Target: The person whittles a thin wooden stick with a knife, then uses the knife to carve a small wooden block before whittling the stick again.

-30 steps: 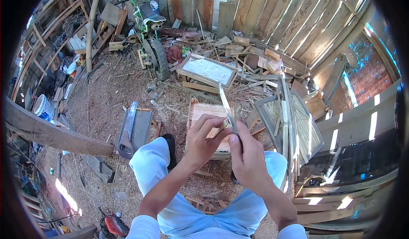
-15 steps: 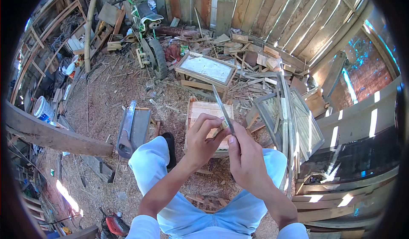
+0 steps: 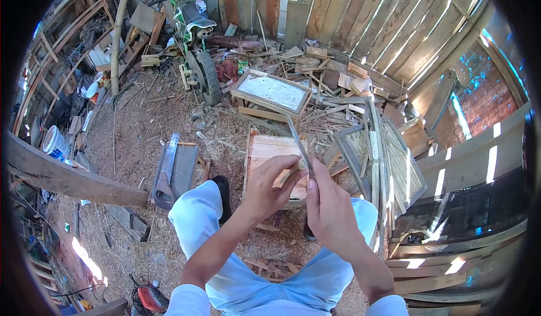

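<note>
My right hand (image 3: pixel 332 209) is closed around the near end of a knife (image 3: pixel 298 138), whose long narrow blade points forward and slightly left. In my left hand (image 3: pixel 270 183) a small pale piece of wood (image 3: pixel 302 164) is pinched between thumb and fingers, against the side of the blade. Most of that piece is hidden by my fingers. Beneath both hands stands a low wooden box (image 3: pixel 270 149) with a light plank top, between my knees.
A handsaw (image 3: pixel 164 180) lies on a dark-topped wooden frame (image 3: pixel 184 166) to my left. A tray-like frame with a white panel (image 3: pixel 273 92) lies ahead, near scrap wood (image 3: pixel 332 71) and a motorbike (image 3: pixel 200 51). Window-like frames (image 3: pixel 403 164) lean at right; a red power tool (image 3: pixel 151 299) lies behind left.
Both hands have shifted slightly to the right with the knife and wood piece. The blade tip has also moved a little to the right.
</note>
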### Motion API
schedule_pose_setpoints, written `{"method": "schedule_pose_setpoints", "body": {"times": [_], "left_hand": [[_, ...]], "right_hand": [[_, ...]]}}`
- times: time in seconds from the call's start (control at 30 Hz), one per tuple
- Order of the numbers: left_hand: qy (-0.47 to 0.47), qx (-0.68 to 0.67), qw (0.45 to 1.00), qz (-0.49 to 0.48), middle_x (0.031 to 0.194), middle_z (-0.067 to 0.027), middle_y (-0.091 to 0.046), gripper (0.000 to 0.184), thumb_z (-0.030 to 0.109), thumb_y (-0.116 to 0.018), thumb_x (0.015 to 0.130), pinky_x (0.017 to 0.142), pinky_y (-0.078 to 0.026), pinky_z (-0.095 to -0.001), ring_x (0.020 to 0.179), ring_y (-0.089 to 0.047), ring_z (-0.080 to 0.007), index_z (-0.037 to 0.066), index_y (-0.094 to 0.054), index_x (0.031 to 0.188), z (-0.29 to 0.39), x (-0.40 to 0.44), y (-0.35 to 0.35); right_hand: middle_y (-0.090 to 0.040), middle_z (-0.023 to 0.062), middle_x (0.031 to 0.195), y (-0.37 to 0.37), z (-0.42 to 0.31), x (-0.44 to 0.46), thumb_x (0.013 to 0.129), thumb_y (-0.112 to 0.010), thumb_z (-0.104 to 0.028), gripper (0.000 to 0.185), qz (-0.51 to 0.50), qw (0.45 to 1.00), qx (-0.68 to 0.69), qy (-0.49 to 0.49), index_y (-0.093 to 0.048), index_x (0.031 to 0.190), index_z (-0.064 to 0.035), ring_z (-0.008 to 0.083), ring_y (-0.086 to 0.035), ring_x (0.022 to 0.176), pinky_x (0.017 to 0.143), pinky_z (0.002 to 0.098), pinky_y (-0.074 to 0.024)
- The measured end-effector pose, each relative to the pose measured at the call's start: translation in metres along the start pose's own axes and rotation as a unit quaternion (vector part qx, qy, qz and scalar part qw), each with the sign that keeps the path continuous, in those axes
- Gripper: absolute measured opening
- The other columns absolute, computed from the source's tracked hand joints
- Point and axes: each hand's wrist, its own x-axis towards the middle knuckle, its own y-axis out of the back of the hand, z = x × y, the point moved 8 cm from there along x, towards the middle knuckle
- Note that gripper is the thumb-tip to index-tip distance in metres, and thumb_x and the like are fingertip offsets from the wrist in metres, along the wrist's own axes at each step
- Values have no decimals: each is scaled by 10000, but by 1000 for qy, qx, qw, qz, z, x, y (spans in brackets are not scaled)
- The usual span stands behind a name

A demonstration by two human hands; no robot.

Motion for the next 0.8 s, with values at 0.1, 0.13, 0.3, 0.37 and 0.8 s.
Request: {"method": "schedule_pose_setpoints", "body": {"times": [0.1, 0.13, 0.3, 0.37, 0.8], "left_hand": [[28, -1, 999, -22, 930, -133, -680, 372, -36, -743, 711, 682, -539, -300, 784, -679, -241, 5, -633, 1064, -2, 0, -1], [33, 7, 999, -34, 913, -124, -683, 355, -34, -730, 724, 668, -542, -295, 765, -680, -237, 17, -644, 1064, -2, 3, -2], [30, 24, 998, -51, 910, -111, -679, 320, -10, -697, 768, 648, -531, -336, 767, -663, -256, 13, -645, 1083, -3, 1, -7], [37, 12, 998, -56, 948, -126, -679, 325, -25, -689, 767, 656, -535, -337, 786, -664, -262, 5, -648, 1088, -4, -1, -9], [41, 25, 993, -111, 893, -141, -672, 420, -81, -620, 758, 671, -527, -354, 773, -639, -290, -5, -592, 1170, -3, 3, -17]], "right_hand": [[-596, 315, 1014, 0, -1, 2, 898, -449, -7, 452, -12, 1000, 11, -19, -355, 1337, 46, 445, -628, 792, 655, 483, -512], [-596, 315, 1014, 1, -1, 2, 898, -449, -7, 452, -11, 1000, 10, -19, -355, 1337, 46, 445, -628, 792, 655, 483, -512], [-583, 332, 1015, -1, -1, 1, 883, -452, 1, 487, 6, 1000, -14, -3, -312, 1346, 61, 455, -623, 768, 634, 489, -509], [-581, 336, 1011, -6, 2, -2, 877, -452, 8, 495, 11, 1000, -11, -18, -305, 1346, 63, 458, -622, 770, 628, 491, -510], [-589, 326, 946, -7, 8, -3, 890, -432, 3, 452, 47, 998, -20, -47, -311, 1321, 70, 473, -611, 774, 622, 505, -499]]}}
